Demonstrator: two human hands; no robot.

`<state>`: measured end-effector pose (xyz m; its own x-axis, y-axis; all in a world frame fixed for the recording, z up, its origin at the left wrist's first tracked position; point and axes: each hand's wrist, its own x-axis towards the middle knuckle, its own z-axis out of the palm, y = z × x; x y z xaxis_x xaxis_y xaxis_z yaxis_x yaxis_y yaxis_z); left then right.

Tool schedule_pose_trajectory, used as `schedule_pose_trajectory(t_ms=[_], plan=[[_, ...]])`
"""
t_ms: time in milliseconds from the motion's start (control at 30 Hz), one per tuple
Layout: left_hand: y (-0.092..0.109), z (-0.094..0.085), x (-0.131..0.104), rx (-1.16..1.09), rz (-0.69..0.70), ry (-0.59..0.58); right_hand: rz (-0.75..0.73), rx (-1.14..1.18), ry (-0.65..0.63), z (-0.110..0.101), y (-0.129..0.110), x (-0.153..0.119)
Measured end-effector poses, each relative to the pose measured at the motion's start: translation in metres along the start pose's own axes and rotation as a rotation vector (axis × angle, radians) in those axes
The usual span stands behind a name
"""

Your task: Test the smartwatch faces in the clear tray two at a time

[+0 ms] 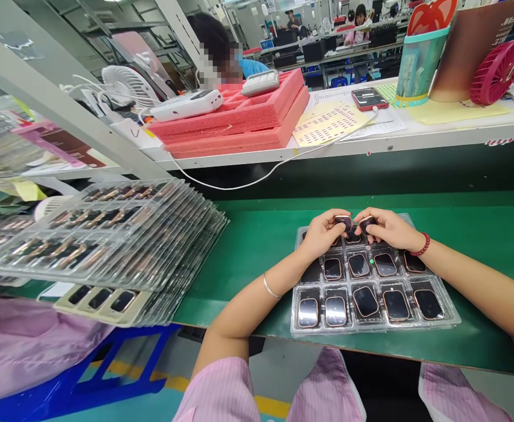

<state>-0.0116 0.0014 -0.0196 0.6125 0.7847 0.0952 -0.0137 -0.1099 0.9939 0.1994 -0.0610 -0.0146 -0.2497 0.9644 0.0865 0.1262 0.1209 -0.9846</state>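
Note:
A clear plastic tray (375, 327) lies on the green bench, its pockets filled with dark, gold-rimmed watch faces such as this one (358, 265). Over its far row, my left hand (324, 231) pinches a watch face (343, 221) between thumb and fingers. Just to the right, my right hand (386, 227) grips a second watch face (367, 223) in the same way. The two held pieces are close together but apart, tilted toward me. My fingers and wrists cover parts of the far row and the tray's right side.
A tall leaning stack of loaded clear trays (169, 234) stands at the left, with a cream tray (102, 316) at its near edge. Above the bench runs a shelf holding red foam (239, 126), a phone (370, 98), a pink fan (498, 70) and a hanging white cable (234, 187).

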Motion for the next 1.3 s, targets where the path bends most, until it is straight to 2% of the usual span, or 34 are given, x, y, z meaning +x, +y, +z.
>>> schedule_pose_trajectory(t_ms=[267,467,967,1200,1300], plan=[[-0.001,0.002,0.002,0.0,-0.003,0.019,0.027,0.012,-0.007,0.0,-0.003,-0.001],[-0.004,0.001,0.002,-0.016,-0.008,0.009,-0.053,-0.002,0.025,0.001,0.0,-0.001],[-0.003,0.003,0.002,-0.026,-0.024,0.001,-0.078,0.0,-0.01,0.001,0.0,-0.001],[-0.001,0.004,0.003,-0.163,-0.058,0.026,0.004,0.006,0.012,0.0,-0.001,0.0],[0.012,0.003,0.004,-0.299,-0.125,0.04,0.036,0.05,0.052,0.0,-0.001,-0.001]])
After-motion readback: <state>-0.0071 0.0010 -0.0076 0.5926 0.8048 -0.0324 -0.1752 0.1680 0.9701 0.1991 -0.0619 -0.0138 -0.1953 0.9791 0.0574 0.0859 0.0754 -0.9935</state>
